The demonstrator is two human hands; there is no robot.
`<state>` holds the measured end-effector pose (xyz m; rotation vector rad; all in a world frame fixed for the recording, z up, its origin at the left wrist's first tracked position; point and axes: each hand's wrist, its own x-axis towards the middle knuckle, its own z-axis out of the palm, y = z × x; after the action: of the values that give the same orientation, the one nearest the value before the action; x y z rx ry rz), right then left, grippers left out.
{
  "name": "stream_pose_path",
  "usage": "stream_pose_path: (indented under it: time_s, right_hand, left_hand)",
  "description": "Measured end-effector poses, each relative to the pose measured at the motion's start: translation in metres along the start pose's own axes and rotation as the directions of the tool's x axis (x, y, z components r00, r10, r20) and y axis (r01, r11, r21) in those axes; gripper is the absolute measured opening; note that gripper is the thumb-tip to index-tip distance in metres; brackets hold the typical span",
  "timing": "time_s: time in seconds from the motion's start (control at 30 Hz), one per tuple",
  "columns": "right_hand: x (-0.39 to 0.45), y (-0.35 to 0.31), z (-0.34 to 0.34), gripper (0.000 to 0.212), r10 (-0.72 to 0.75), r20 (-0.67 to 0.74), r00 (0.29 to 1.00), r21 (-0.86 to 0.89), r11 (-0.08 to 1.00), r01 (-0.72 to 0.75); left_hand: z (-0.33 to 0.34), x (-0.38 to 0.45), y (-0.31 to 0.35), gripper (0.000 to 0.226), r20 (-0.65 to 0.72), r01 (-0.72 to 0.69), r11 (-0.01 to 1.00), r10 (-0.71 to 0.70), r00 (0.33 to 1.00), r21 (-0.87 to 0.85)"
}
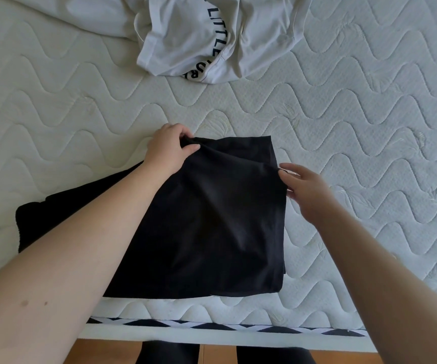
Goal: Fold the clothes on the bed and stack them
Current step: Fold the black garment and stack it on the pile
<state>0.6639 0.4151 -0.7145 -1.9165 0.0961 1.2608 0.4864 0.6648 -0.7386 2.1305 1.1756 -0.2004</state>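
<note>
Pinching the far left corner of a black, soft-knit folded garment (207, 222), the left hand (169, 147) has thumb and fingers closed on a small bunched ridge of cloth; grip narrow, holding fabric. From that grip the garment spreads toward the person and to the right, lying mostly flat on the white quilted mattress (356, 114) with its wavy stitched pattern. A shallow crease runs from the pinched corner diagonally across the top layer.

Right hand (305, 191) at the garment's right edge, on the opposite side from the left grip and a little nearer the person. Fingers fairly straight and spread, fingertips touching or just at the cloth edge (cannot tell whether any fabric is caught between them). Nothing visibly held in it; grip wide.

More black cloth extends left of the left forearm, partly hidden beneath it, ending in a darker, thicker-looking edge. Whether this is the same garment or a second piece, cannot tell.

Beyond the left grip, well apart and toward the far side of the bed, lies a crumpled white cotton shirt with black block lettering (212, 40), unfolded, running out of the top of view.

On the near side, below the garment's hem, the mattress edge shows a black-and-white diamond-patterned border strip (225, 327). Below that, brown wooden floor (107, 353) and the person's dark-clad legs (170, 354).
</note>
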Motion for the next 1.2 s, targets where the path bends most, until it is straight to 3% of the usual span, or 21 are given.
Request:
stream_pose_path:
  time_s: [0.07,0.13,0.2,0.33,0.43,0.6,0.73,0.87,0.93,1.03,1.2]
  right_hand:
    - [0.001,0.001,0.0,0.02,0.058,-0.11,0.992,0.073,0.996,-0.05]
    - [0.006,0.003,0.0,0.02,0.023,-0.264,0.964,-0.08,0.996,-0.046]
    - [0.01,-0.004,0.004,0.025,-0.087,-0.32,0.943,-0.246,0.969,0.006]
    - [0.029,-0.028,0.028,0.033,-0.22,-0.12,0.968,-0.39,0.907,0.158]
    - [0.043,-0.032,0.039,0.032,-0.21,-0.096,0.973,-0.458,0.877,0.144]
    - [0.042,-0.021,0.02,0.027,-0.297,-0.093,0.95,-0.616,0.767,0.18]
    - [0.034,-0.009,-0.001,0.021,-0.26,-0.072,0.963,-0.665,0.732,0.148]
    - [0.033,-0.014,-0.008,0.014,-0.172,0.024,0.985,-0.767,0.629,0.129]
    - [0.032,-0.02,-0.008,0.015,-0.131,0.066,0.989,-0.756,0.641,0.135]
    - [0.029,-0.027,-0.004,0.019,-0.151,0.088,0.985,-0.603,0.778,0.173]
    - [0.028,-0.024,0.005,0.025,-0.209,-0.129,0.969,-0.535,0.838,0.11]
  left_hand:
    - [0.001,0.001,0.0,0.02,-0.014,0.019,0.998,-0.02,1.0,-0.064]
    - [0.002,0.001,-0.001,0.018,-0.018,0.022,0.992,-0.024,1.0,-0.126]
    - [0.001,0.0,-0.001,0.018,0.0,0.0,0.984,0.0,1.0,-0.18]
    - [-0.006,0.0,-0.004,0.024,0.1,-0.063,0.98,0.083,0.992,-0.187]
    - [-0.01,0.001,-0.007,0.023,0.163,-0.117,0.983,0.14,0.977,-0.139]
    - [-0.009,0.006,-0.01,0.006,0.074,-0.146,0.989,0.147,0.986,-0.024]
    - [-0.005,0.006,-0.011,0.007,0.038,-0.096,0.992,0.099,0.994,-0.079]
    - [-0.005,0.005,-0.011,0.012,0.019,-0.109,0.991,0.11,0.994,-0.077]
    - [-0.005,0.005,-0.009,0.012,0.015,-0.123,0.991,0.124,0.992,-0.061]
    - [-0.006,0.004,-0.008,0.011,0.007,-0.121,0.992,0.121,0.993,-0.049]
    - [-0.005,0.0,-0.008,0.011,-0.003,-0.104,0.992,0.104,0.995,-0.076]
